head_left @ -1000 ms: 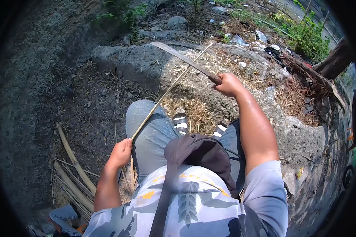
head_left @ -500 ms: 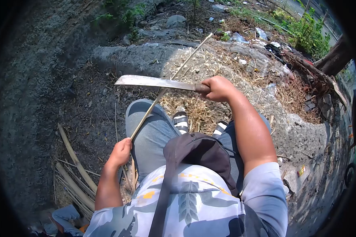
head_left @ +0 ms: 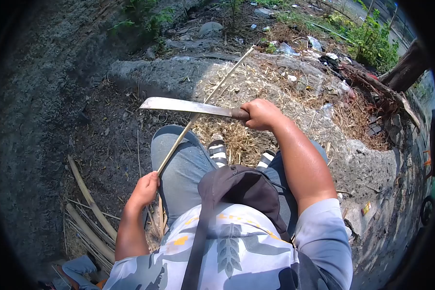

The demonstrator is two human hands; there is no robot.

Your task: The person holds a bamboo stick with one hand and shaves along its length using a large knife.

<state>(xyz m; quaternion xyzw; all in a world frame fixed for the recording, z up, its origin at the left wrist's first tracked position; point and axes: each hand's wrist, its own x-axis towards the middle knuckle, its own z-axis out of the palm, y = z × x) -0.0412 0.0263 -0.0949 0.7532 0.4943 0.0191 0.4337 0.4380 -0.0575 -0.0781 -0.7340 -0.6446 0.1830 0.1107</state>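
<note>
The pale strip [head_left: 176, 145] slanted from the left hand, [head_left: 145, 189] which pinched it, over the left knee [head_left: 163, 140] toward far right. The machete [head_left: 171, 104] crossed it, its handle wrapped in the right hand [head_left: 262, 115]. Shaving seemed underway, calling for steady support and a controlled edge.

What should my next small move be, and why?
I'd probably ease the machete along the strip toward its far end: the right hand grips the handle, the blade crosses the strip, and the left hand holds it on the near side, off that path.
</note>
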